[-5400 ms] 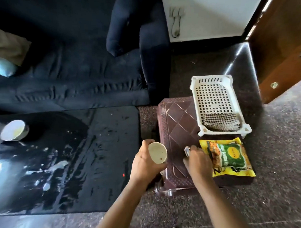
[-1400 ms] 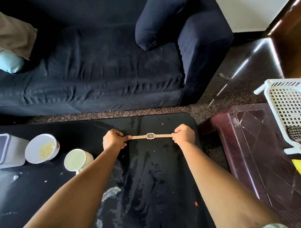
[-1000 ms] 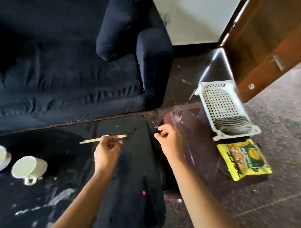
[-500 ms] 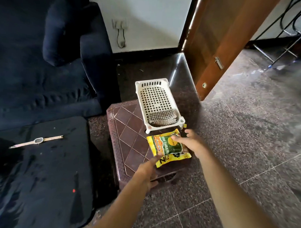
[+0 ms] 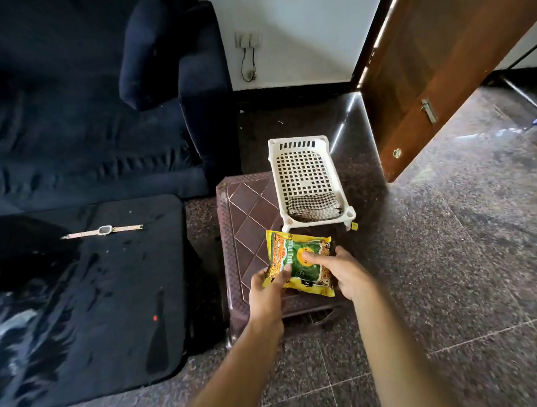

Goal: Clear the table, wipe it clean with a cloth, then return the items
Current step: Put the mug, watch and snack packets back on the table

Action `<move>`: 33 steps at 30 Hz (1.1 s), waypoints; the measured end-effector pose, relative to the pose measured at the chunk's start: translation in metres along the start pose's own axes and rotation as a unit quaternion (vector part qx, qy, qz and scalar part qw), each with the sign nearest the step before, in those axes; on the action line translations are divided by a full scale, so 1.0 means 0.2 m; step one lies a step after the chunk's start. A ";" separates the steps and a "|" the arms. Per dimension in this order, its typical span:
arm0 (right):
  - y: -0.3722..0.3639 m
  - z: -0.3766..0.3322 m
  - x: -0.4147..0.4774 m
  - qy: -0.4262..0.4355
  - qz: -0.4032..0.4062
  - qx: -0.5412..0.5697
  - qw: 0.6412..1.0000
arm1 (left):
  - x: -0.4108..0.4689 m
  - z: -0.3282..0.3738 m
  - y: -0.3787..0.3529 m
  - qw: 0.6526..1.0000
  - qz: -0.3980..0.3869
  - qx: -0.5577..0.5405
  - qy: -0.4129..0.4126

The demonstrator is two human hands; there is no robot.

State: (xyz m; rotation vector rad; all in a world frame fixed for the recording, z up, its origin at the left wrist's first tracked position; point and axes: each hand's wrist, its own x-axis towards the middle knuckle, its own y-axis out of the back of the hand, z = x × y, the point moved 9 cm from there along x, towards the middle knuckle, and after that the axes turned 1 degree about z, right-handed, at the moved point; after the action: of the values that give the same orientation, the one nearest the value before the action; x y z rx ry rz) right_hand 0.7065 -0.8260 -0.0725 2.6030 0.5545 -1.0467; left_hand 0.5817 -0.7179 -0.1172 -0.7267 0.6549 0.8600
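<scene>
The step in hand looks like returning the snack packet [image 5: 301,265] to the black table [image 5: 106,289], which lies at 9 o'clock from it. To do it well, lift the packet level with 2 hands and hold it by its edges, since a hard squeeze would likely crush what is inside. Then carry it across the gap and set it flat, clear of the watch [image 5: 103,230] lying at 10 o'clock.

The packet sits on the near part of the brown stool [image 5: 248,208]. At 12 o'clock from it stands the white basket [image 5: 293,141] with a checked cloth [image 5: 314,206] inside. Whether the packet has left the stool cannot be told.

Both forearms reach forward from 6 o'clock. The left hand [image 5: 268,290] curls its fingers over the near-left corner. The right hand [image 5: 347,276] wraps the right edge, with its thumb pressed on the printed face.
</scene>
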 end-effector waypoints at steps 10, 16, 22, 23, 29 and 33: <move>-0.93 0.05 -0.22 0.029 -0.086 0.126 0.988 | -0.18 0.51 0.64 0.968 0.001 -0.182 -0.171; -1.43 0.09 -0.37 0.041 -0.065 0.121 0.990 | -0.17 0.77 1.06 0.953 0.011 -0.220 -0.208; -1.78 0.16 -0.42 0.060 0.010 0.120 0.991 | -0.11 0.94 1.53 0.947 0.102 -0.192 -0.238; -1.85 0.16 -0.42 0.058 0.009 0.110 0.992 | -0.08 0.97 1.62 0.944 0.116 -0.195 -0.238; -2.08 0.09 -0.39 0.069 -0.084 0.022 0.994 | -0.06 1.19 2.14 0.935 0.183 -0.158 -0.261; -2.24 0.03 -0.26 0.068 -0.132 -0.111 0.983 | -0.12 1.35 2.47 0.922 0.222 -0.119 -0.294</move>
State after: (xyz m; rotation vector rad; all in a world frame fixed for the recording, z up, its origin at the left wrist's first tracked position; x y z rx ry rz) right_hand 0.4681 -0.4444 -0.0920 2.4612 1.0113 -0.8255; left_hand 0.2103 -0.2947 -0.0870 -0.4934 0.1677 1.5208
